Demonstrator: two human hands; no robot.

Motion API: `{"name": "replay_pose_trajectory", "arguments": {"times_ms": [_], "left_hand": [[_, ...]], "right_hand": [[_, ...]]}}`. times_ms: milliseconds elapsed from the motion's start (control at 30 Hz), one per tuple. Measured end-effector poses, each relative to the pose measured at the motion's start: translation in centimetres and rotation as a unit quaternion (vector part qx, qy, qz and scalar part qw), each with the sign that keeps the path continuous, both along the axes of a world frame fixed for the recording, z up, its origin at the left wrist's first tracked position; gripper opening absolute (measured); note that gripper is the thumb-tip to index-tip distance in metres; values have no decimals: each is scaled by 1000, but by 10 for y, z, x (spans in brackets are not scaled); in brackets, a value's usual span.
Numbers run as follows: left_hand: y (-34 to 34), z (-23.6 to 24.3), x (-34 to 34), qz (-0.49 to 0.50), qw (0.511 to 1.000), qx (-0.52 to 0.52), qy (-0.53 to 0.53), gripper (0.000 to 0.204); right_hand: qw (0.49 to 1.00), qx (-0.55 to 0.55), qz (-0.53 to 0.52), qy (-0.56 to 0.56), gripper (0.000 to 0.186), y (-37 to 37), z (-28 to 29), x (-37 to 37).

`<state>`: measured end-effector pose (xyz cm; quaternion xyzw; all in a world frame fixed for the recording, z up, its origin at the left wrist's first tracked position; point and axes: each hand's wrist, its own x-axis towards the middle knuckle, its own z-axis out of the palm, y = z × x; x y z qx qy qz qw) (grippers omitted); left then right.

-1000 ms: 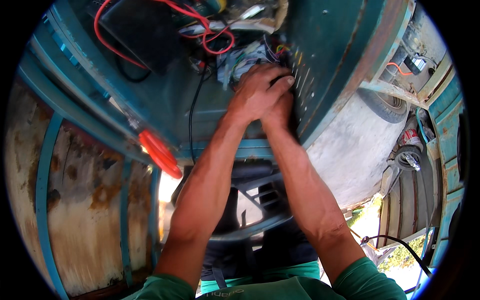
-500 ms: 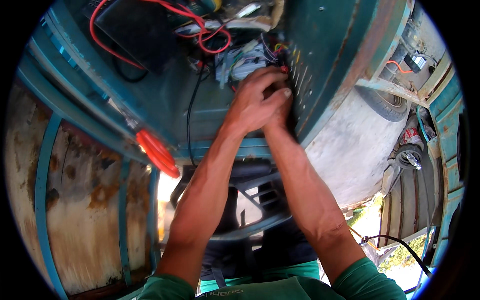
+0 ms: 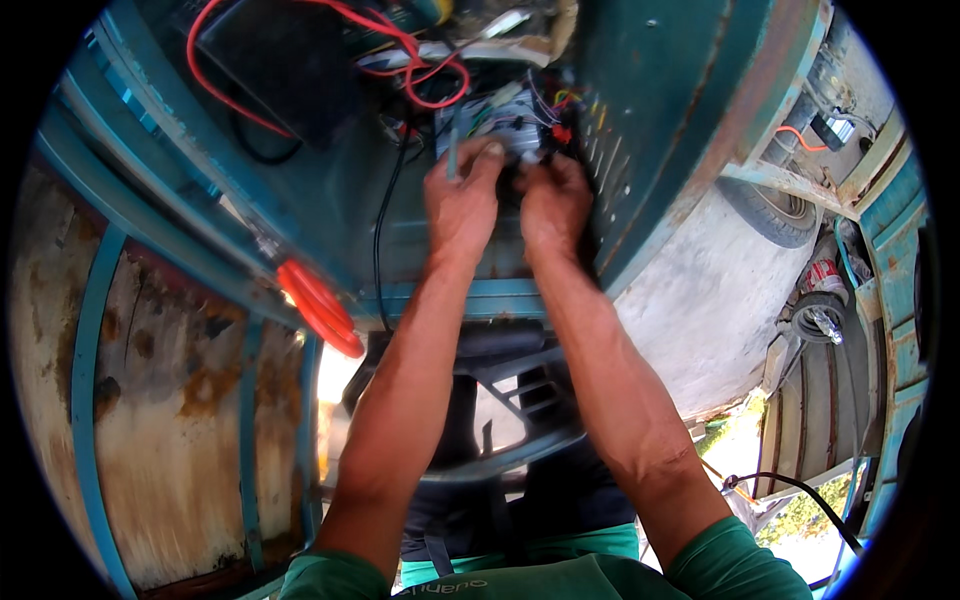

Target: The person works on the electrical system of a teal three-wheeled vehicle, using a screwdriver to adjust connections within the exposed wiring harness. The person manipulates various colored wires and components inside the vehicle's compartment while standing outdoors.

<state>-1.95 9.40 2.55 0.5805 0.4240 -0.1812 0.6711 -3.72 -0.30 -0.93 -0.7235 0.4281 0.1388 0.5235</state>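
Inside a teal metal compartment, my left hand (image 3: 463,195) and my right hand (image 3: 550,200) reach to a silver electronic box (image 3: 515,125) crowded with thin coloured wires (image 3: 555,100). The fingers of my left hand are pinched at the box's front, with the thumb on top, beside a pale strip (image 3: 455,130). My right hand has its fingers curled near a small pale piece (image 3: 529,157); what either hand holds is too small and blurred to name. A red connector (image 3: 562,133) sits just above my right fingers. A black cable (image 3: 380,245) hangs left of my wrists.
A black box (image 3: 275,80) and looped red cable (image 3: 435,85) lie at the back left. A red-handled tool (image 3: 320,310) hangs on the left frame. The slotted right wall (image 3: 670,90) borders my hands; a tyre (image 3: 770,215) and spring-wrapped strut stand beyond it.
My hands have separated: the left, which lay over the right, moved left to the box's front, uncovering the right hand. More of the box's top shows.
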Motion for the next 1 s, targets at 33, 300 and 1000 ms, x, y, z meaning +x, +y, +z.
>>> {"name": "replay_pose_trajectory", "arguments": {"times_ms": [33, 300, 1000], "left_hand": [[2, -1, 1, 41, 998, -11, 37, 20], [6, -12, -3, 41, 997, -9, 59, 21], [-14, -24, 46, -137, 989, 5, -49, 26]], "right_hand": [[999, 23, -17, 17, 17, 3, 10, 6], [999, 9, 23, 24, 21, 0, 4, 0], [989, -25, 145, 1, 19, 4, 15, 3]]}}
